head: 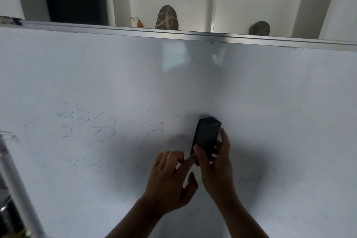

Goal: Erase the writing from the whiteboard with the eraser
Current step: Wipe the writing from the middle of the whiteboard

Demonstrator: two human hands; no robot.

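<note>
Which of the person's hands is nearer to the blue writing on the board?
Left. The left hand sits just right of the blue writing, below its end. The right hand, holding the eraser, is farther right.

Lower end of eraser point(207, 137) was covered by right hand point(216, 162); its contact face against whiteboard point(270, 102) could not be seen. Left hand point(170, 177): index tip reached the eraser's lower left edge, contact uncertain. Both forearms were cut off by the bottom edge. Faint blue writing point(108, 127) was too smeared to read; lower line point(90, 167) fainter yet. Whiteboard ran past left, right and bottom edges. Dark panel point(74, 1) in shelf point(214, 0) was unidentifiable. Small orange object point(139, 23) was too small to tell.
</note>
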